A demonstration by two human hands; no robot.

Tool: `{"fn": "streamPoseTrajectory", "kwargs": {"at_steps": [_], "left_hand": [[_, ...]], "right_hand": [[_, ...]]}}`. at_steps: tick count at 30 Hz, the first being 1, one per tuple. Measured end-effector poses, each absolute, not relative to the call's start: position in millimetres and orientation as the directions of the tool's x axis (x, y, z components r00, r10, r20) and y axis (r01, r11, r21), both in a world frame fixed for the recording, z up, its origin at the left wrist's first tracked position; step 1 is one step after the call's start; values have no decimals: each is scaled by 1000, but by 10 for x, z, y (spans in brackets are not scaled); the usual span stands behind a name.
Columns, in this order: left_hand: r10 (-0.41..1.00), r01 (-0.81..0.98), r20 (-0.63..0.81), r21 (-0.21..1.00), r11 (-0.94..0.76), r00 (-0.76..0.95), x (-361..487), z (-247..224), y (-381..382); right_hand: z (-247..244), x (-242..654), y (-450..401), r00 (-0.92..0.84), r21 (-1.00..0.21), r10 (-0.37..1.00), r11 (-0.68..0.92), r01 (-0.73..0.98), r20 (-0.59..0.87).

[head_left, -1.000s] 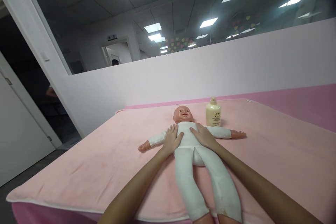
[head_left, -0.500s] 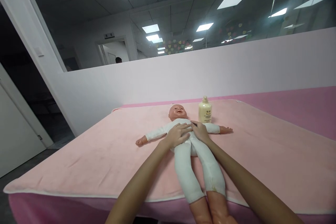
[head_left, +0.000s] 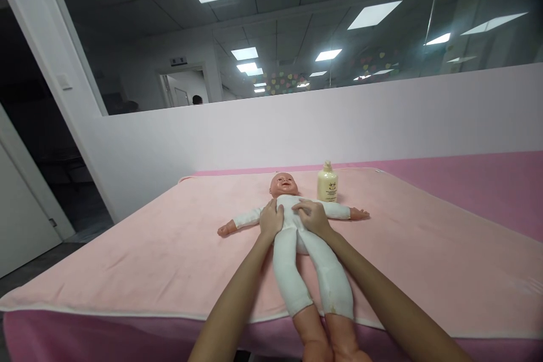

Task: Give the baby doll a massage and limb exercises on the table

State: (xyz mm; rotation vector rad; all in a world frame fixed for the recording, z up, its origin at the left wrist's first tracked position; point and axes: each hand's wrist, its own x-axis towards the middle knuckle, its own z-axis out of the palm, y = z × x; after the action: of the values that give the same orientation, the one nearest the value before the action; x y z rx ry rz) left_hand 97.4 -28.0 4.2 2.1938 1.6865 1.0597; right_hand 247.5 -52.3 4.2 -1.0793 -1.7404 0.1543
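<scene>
A baby doll (head_left: pixel 288 235) lies on its back with its arms spread, its trunk and most of its limbs in white cloth. Its bare feet point toward me, over the front edge of the pink blanket (head_left: pixel 169 271). My left hand (head_left: pixel 271 218) rests along the doll's side, at the left of the trunk, fingers extended forward. On the chest, to the right, lies my right hand (head_left: pixel 313 217), its fingers slightly bent and reaching across to the left. Neither hand grasps anything. A pale yellow pump bottle (head_left: pixel 327 185) stands upright beyond the doll's right-side arm.
The blanket covers a table with a pink cover (head_left: pixel 106 334). Behind it rises a low white wall (head_left: pixel 339 124) topped by a glass pane (head_left: pixel 297 28) with reflected ceiling lights. At the left is a dark doorway with a white door (head_left: pixel 21 209).
My left hand has slid left from the middle of the doll's belly to its side. My right hand has shifted its fingers inward over the chest. The view has moved slightly.
</scene>
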Motion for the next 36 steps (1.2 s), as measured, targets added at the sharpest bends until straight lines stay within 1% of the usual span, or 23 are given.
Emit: {"fn": "streamPoseTrajectory", "kwargs": {"at_steps": [2, 4, 6, 9, 12, 15, 19, 22, 24, 27, 30, 33, 36], "left_hand": [[896, 749, 439, 569, -339, 72, 962, 24, -274], [899, 740, 434, 586, -330, 57, 958, 16, -273], [903, 735, 427, 595, -326, 54, 960, 16, -278], [903, 726, 425, 603, -331, 59, 965, 22, -286], [899, 720, 431, 600, -349, 76, 964, 13, -273], [896, 712, 435, 600, -364, 91, 950, -11, -235], [880, 677, 458, 611, -411, 121, 906, -4, -226], [816, 597, 531, 586, -548, 228, 886, 66, -310], [783, 531, 529, 583, -615, 327, 894, 132, -392], [756, 440, 457, 622, -648, 468, 926, 228, -504], [681, 362, 387, 629, -688, 622, 948, 296, -564], [643, 407, 302, 570, -714, 704, 962, 320, -566], [680, 540, 232, 455, -708, 696, 994, 299, -523]], "right_hand": [[62, 2413, -542, -225, -546, 733, 643, 537, 641], [78, 2375, -531, -318, -565, 773, 624, 540, 549], [95, 2362, -502, -337, -565, 813, 575, 592, 475], [119, 2357, -461, -321, -515, 858, 501, 696, 402], [133, 2335, -447, -247, -471, 906, 394, 789, 343], [127, 2319, -446, -100, -478, 943, 250, 842, 317], [80, 2400, -418, 103, -563, 945, 95, 821, 310], [15, 2531, -384, 219, -656, 931, 29, 754, 293], [-35, 2605, -365, 277, -692, 905, 26, 721, 322], [-93, 2650, -347, 320, -704, 861, 60, 707, 395], [-110, 2641, -341, 325, -709, 853, 73, 701, 409], [-96, 2629, -347, 319, -716, 859, 77, 693, 401], [-78, 2627, -361, 315, -724, 864, 79, 685, 392]]}}
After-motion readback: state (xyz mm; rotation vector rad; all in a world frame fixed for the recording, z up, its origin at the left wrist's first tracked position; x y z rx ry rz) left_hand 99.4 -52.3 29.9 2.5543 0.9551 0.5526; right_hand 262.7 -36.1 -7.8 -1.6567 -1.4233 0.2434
